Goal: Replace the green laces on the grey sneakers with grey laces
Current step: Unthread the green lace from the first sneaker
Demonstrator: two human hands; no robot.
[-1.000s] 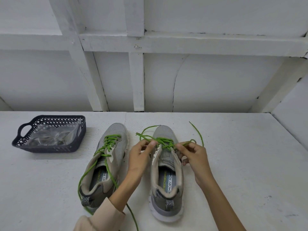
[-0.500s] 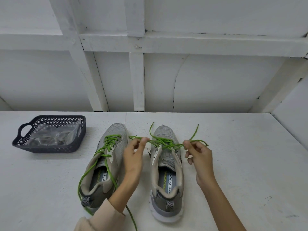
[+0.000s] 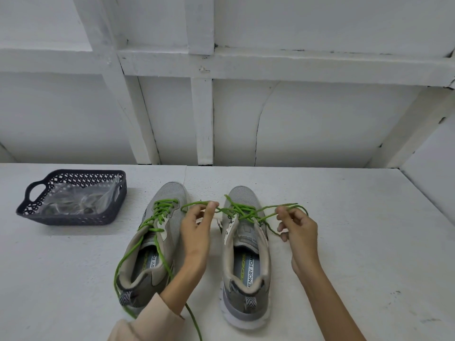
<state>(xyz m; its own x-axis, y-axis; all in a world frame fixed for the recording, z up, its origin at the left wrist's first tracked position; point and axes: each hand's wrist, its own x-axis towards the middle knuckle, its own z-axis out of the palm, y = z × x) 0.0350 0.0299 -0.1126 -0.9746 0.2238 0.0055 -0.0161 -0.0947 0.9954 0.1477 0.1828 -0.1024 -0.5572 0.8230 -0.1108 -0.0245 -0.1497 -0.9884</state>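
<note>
Nearest you, the left sneaker's (image 3: 147, 257) trailing lace (image 3: 193, 321) runs past your sleeve (image 3: 147, 321) on the desk (image 3: 357, 242); snag it and that shoe drags. Your left hand (image 3: 197, 225) and right hand (image 3: 299, 225) each pinch the green lace (image 3: 242, 211) between thumb and fingers, drawn outward over the right sneaker (image 3: 246, 267). Pull unevenly and the crossings may cinch (or the shoe tips). Far left, the bag (image 3: 76, 198) in the basket (image 3: 73, 219) probably holds the grey laces; I cannot tell.
</note>
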